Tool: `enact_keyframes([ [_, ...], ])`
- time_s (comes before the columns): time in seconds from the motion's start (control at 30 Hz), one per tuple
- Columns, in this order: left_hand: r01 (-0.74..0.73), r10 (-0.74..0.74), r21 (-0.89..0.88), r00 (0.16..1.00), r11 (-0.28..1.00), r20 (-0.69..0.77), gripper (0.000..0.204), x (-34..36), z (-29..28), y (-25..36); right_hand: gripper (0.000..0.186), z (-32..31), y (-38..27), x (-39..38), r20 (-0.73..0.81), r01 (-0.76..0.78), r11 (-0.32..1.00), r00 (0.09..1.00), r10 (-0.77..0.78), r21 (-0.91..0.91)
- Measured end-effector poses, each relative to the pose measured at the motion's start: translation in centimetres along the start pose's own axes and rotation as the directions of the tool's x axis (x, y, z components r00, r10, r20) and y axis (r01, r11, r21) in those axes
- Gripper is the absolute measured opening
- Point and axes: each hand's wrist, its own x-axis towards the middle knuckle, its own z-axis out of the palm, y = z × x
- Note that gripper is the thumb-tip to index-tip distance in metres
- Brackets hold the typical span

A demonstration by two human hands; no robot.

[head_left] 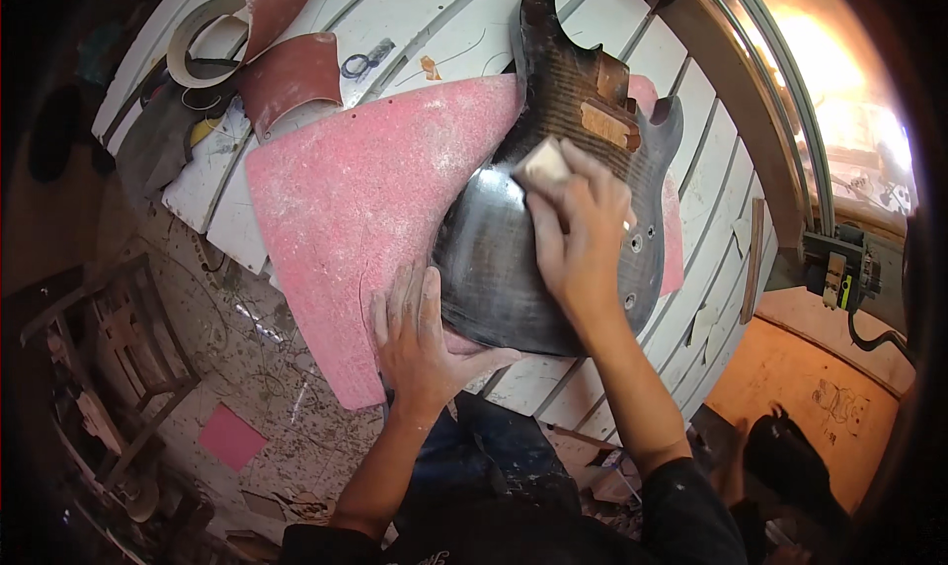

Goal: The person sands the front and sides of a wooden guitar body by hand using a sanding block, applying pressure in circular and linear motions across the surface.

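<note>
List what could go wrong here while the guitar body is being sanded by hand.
1. The guitar body lies loose on the pink mat, steadied only by the left hand at its edge; a hard stroke might shift it.
2. The right hand presses the sanding block near the pickup cavities; the block could catch an edge and round it.
3. Dust covers the mat, and grit under the body might scratch its underside.

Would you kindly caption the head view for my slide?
Right hand presses a pale sanding block onto a dark guitar body; left hand rests on the pink mat.
</note>
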Motion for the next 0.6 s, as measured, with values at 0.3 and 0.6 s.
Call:
enact_keyframes([
  [0.3, 0.012, -0.012, 0.001, 1.0, 1.0, 0.008, 0.128, -0.3, 0.1, -0.1, 0.027, -1.6, 0.0, -4.0, 0.086, 0.081, 0.994, 0.992, -0.088, 0.076],
  [0.6, 0.017, -0.018, 0.027, 0.999, 0.999, 0.05, 0.127, -0.6, 0.3, -0.5, 0.025, -3.6, -3.3, -10.6, 0.213, 0.077, 0.994, 0.973, -0.091, 0.072],
])
